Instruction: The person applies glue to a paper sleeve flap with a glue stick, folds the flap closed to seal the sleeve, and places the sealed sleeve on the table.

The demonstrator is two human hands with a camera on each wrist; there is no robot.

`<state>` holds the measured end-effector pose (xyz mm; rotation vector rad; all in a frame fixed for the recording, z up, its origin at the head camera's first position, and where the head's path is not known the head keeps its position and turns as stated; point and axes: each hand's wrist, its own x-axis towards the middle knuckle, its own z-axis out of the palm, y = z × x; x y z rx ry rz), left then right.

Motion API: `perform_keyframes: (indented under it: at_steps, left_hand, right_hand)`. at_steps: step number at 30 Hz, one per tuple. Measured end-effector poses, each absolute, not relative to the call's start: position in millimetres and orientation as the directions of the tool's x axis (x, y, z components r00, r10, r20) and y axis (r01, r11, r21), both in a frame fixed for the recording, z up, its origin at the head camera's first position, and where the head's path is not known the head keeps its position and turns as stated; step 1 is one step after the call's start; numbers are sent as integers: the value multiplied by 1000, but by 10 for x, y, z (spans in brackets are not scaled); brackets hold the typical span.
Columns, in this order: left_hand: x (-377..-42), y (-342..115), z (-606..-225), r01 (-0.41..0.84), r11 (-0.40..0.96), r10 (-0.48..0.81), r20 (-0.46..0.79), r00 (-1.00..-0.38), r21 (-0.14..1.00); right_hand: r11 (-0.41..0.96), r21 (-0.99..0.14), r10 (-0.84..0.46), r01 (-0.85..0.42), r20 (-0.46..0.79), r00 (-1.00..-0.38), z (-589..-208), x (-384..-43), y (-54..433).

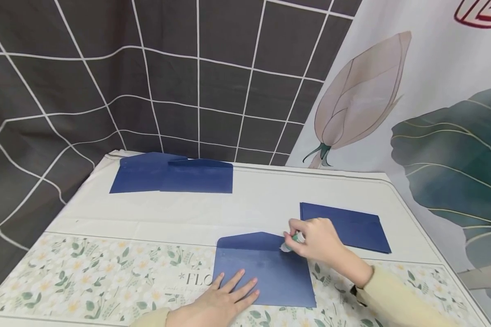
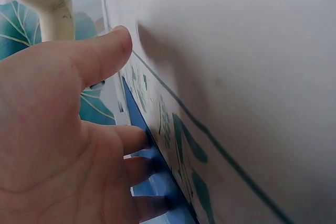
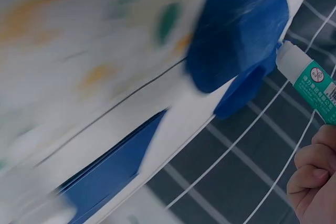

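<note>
A blue envelope (image 1: 278, 277) lies near the front of the table with its flap (image 1: 245, 240) raised away from the person. My left hand (image 1: 222, 302) rests on its lower left part, fingers spread and fairly straight; the left wrist view shows these fingers (image 2: 137, 139) at the envelope's edge, thumb lifted. My right hand (image 1: 321, 240) grips a green and white glue stick (image 3: 312, 80). The stick's white end is down at the flap's right side, and the right wrist view shows it right at the blue paper.
Two overlapping blue envelopes (image 1: 200, 179) lie at the back left of the table. A small stack of blue envelopes (image 1: 352, 229) sits at the right, behind my right forearm. The flowered table cover (image 1: 106, 277) meets a dark gridded curtain (image 1: 225, 86) at the back.
</note>
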<state>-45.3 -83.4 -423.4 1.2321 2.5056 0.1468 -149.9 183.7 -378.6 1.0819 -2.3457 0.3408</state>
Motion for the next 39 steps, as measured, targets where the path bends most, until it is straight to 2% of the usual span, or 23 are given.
perform_keyframes:
  at_steps: [10,17,26,33,39]
  left_hand:
    - [-433,-813,-4206,753,630,770,-279,-574,191]
    - [-434,-830,-4215,765,619,780,-257,-571,178]
    - [-439,-844,-4220,769,612,786,-247,-567,183]
    - [-435,-844,-4210,766,615,783,-252,-568,185]
    - [-434,-844,-4213,768,611,787,-250,-564,191]
  right_hand:
    - [556,-70,-716,-828,465,-520,-3812,-1529,1014]
    - [556,-75,-757,-828,367,-542,-3909,-1536,653]
    - [566,-66,-756,-822,357,-549,-3993,-1554,492]
    - [591,-78,-737,-803,351,-577,-4023,-1527,497]
    - [610,-33,-741,-791,330,-585,-4002,-1516,504]
